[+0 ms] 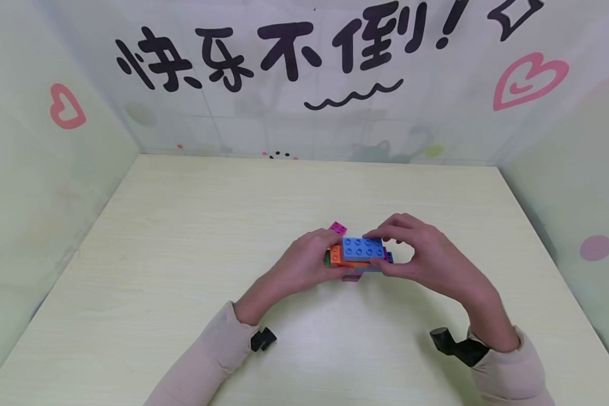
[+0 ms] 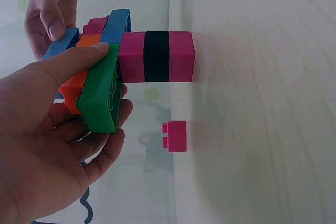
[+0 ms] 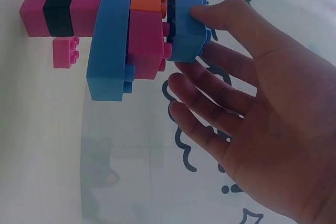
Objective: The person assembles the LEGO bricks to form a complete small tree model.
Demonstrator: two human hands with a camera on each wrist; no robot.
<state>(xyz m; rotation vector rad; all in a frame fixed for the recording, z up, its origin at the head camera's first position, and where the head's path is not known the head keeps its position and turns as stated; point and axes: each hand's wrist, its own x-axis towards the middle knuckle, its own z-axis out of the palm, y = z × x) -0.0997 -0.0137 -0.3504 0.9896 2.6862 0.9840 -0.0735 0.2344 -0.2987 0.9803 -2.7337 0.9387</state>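
A stack of toy building bricks stands on a short column of pink bricks (image 2: 181,56) with a dark brick (image 2: 156,56) between them. Above the column lie a green brick (image 2: 100,95) and a lower blue brick (image 3: 108,51), topped by an orange brick (image 1: 336,255) and a magenta brick (image 3: 146,45). My left hand (image 1: 309,256) grips the stack at its green and orange end, thumb on the near side. Between thumb and fingers, my right hand (image 1: 428,256) pinches the upper blue brick (image 1: 362,248). A narrow gap shows under that brick in the right wrist view.
One loose pink brick (image 1: 338,228) sits on the pale wooden table (image 1: 193,225) just behind the stack. Printed cloth walls (image 1: 284,124) enclose the table's back and sides. Each sleeve has a black camera mount (image 1: 459,347) at the wrist.
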